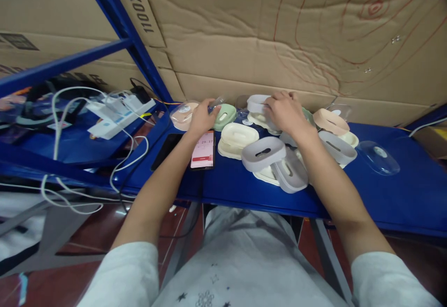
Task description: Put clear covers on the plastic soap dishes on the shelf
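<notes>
My left hand (205, 117) is at the back left of the blue table, between a pink dish under a clear lid (182, 115) and a green oval dish (224, 117). Its thumb reaches the green dish's edge, and a clear piece shows by its fingertips; the grip is unclear. My right hand (284, 111) has its fingers closed on the right end of a white-grey oval dish (257, 104), above a cream piece. Cream dishes (239, 135) lie stacked in the middle. Nearer me, a grey dish (263, 152) overlaps another grey dish (291, 172).
A lit phone (203, 151) lies beside a dark flat device (168, 151). Right of my forearm are a peach dish (331, 121), a grey dish (337, 147) and a clear lid (379, 158). White cables and power strips (117, 116) lie left; cardboard (223, 41) stands behind.
</notes>
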Demonstrator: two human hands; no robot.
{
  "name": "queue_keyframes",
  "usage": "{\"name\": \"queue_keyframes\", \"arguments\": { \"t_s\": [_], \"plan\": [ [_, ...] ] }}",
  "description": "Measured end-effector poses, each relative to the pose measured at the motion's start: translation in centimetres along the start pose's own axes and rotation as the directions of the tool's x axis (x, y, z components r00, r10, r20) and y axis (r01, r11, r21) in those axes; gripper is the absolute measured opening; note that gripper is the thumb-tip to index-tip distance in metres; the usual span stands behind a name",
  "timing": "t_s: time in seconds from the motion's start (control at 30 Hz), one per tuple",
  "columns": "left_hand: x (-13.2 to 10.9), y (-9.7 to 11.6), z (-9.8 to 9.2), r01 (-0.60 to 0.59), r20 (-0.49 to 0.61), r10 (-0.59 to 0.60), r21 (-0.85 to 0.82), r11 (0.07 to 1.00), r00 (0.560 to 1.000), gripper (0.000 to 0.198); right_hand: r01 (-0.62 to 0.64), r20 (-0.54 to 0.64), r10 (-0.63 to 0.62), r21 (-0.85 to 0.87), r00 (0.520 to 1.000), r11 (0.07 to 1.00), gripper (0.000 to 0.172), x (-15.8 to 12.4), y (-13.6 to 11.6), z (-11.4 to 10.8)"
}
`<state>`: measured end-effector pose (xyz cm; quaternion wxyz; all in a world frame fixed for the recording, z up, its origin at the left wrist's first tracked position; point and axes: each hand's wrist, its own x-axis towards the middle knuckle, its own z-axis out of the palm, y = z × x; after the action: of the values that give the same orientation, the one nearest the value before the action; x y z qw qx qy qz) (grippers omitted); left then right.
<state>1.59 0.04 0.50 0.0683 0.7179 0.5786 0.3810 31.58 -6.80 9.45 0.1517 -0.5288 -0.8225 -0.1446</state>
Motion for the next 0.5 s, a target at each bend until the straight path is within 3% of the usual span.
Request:
{"name": "queue_keyframes", "arguments": {
  "t_s": [0.1, 0.23, 0.4, 0.5],
  "plan": [
    [-0.5, 0.0, 0.6, -0.069, -0.013, 0.069, -0.015, 0.997, 0.998, 0.028, -0.008, 0.028, 0.007, 0.004, 1.0, 1.0, 0.041, -0.1, -0.1, 0.5],
    [-1.4, 0.1, 1.6, -0.167, 0.063, 0.167, -0.017, 0.986, 0.984, 0.02, 0.107, 0.115, -0.124, 0.143, 0.986, 0.984, 0.037, -0.4, -2.1, 0.1],
    [-2.0, -0.7, 2.2, -0.247, 0.13, 0.242, 0.022, 0.969, 0.962, 0.04, 0.213, 0.223, -0.276, 0.269, 0.935, 0.939, 0.035, -1.1, -5.3, -0.6],
    [-2.1, -1.1, 2.2, -0.236, 0.165, 0.222, 0.069, 0.969, 0.961, 0.056, 0.233, 0.29, -0.313, 0.279, 0.904, 0.931, 0.034, -1.6, -6.4, -0.3]
  ]
}}
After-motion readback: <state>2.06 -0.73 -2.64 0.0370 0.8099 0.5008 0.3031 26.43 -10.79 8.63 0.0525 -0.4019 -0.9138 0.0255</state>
